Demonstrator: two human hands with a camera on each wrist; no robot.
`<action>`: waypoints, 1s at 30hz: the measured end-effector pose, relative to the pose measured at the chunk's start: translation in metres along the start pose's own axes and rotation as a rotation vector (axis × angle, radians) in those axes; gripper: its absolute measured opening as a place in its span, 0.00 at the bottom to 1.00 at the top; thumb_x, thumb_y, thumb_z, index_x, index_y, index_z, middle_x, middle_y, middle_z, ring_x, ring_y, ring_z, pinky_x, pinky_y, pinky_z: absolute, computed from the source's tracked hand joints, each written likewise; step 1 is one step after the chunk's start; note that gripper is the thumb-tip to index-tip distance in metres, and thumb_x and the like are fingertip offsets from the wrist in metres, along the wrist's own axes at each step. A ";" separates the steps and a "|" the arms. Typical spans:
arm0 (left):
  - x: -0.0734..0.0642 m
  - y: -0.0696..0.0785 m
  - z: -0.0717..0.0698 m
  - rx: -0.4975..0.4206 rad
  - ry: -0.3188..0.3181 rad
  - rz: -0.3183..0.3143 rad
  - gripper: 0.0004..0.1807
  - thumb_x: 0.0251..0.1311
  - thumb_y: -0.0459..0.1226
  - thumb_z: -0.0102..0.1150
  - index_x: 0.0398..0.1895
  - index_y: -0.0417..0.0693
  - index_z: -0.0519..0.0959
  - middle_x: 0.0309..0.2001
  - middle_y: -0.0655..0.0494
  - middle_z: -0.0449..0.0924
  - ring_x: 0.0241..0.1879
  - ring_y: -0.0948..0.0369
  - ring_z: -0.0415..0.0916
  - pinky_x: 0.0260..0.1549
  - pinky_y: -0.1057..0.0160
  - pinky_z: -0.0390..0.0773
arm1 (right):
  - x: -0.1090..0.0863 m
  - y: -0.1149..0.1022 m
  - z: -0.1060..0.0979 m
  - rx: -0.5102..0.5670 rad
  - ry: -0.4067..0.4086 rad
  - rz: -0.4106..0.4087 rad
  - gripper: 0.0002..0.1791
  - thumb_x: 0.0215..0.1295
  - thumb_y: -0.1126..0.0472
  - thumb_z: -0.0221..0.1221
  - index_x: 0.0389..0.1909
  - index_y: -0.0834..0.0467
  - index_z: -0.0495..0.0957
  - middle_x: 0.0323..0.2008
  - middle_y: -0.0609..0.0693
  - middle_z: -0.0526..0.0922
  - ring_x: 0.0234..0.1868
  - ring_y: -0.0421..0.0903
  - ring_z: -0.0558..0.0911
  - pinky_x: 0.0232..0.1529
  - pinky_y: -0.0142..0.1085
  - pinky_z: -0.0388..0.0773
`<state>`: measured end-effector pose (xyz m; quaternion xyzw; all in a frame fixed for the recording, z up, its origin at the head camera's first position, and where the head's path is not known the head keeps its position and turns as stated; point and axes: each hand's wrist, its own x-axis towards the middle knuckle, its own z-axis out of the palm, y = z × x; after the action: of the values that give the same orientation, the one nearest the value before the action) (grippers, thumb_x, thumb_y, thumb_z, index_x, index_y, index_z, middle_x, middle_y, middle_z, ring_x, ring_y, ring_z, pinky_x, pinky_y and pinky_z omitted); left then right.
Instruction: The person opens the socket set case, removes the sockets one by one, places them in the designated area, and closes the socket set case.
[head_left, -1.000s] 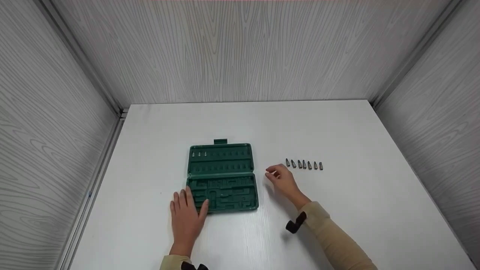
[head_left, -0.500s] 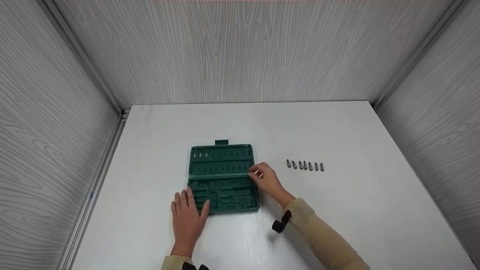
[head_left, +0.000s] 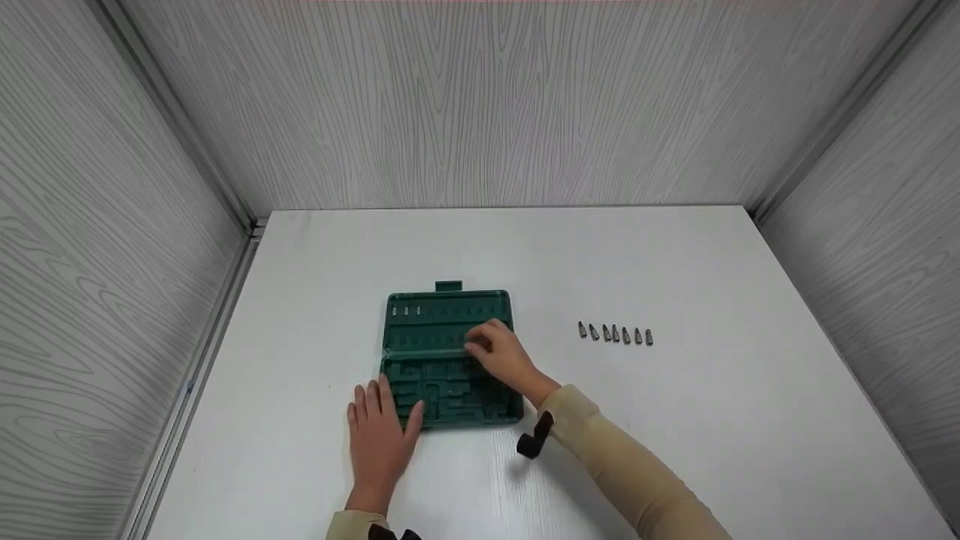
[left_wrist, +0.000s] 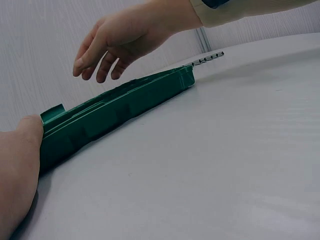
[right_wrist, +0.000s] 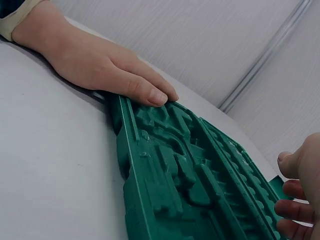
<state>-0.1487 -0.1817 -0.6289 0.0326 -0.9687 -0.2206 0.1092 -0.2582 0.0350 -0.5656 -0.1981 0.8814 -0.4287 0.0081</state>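
An open green plastic bit case lies flat on the white table. Three silver screwdriver bits sit at the left of its far row. My left hand rests on the near left corner of the case, fingers straight, thumb over the edge; in the right wrist view this hand lies along the rim. Above the right part of the case hovers my right hand, with thumb and forefinger close together. In the left wrist view that hand is apart from the case; whether it pinches something small is hidden.
Several metal bits lie in a row on the table, right of the case. The case latch sticks out at its far edge. Grey wood-grain walls stand behind and at both sides of the table.
My right hand has moved left from beside the row of loose bits to over the case. The left hand has stayed on the case's corner. The view has shifted slightly.
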 end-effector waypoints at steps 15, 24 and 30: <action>-0.001 0.002 0.000 0.003 -0.019 -0.015 0.49 0.61 0.67 0.31 0.71 0.37 0.50 0.66 0.35 0.55 0.69 0.42 0.42 0.64 0.44 0.42 | 0.037 -0.015 0.034 -0.022 -0.041 0.008 0.12 0.67 0.56 0.55 0.46 0.58 0.78 0.39 0.47 0.74 0.38 0.40 0.75 0.39 0.34 0.74; -0.002 0.002 0.001 -0.002 -0.016 -0.017 0.49 0.60 0.68 0.31 0.71 0.37 0.51 0.66 0.35 0.55 0.69 0.42 0.43 0.64 0.44 0.42 | 0.070 -0.016 0.042 -0.041 -0.028 0.061 0.12 0.67 0.58 0.55 0.48 0.59 0.78 0.42 0.49 0.73 0.40 0.41 0.74 0.41 0.35 0.73; -0.001 0.002 0.001 -0.003 -0.017 -0.022 0.49 0.61 0.67 0.32 0.71 0.37 0.51 0.67 0.35 0.55 0.69 0.43 0.43 0.64 0.44 0.42 | 0.087 -0.017 0.049 -0.029 -0.043 0.058 0.14 0.67 0.59 0.55 0.50 0.61 0.76 0.43 0.51 0.73 0.42 0.44 0.75 0.43 0.35 0.73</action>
<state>-0.1474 -0.1797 -0.6289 0.0413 -0.9689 -0.2233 0.0985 -0.3235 -0.0427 -0.5699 -0.1817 0.8925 -0.4112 0.0364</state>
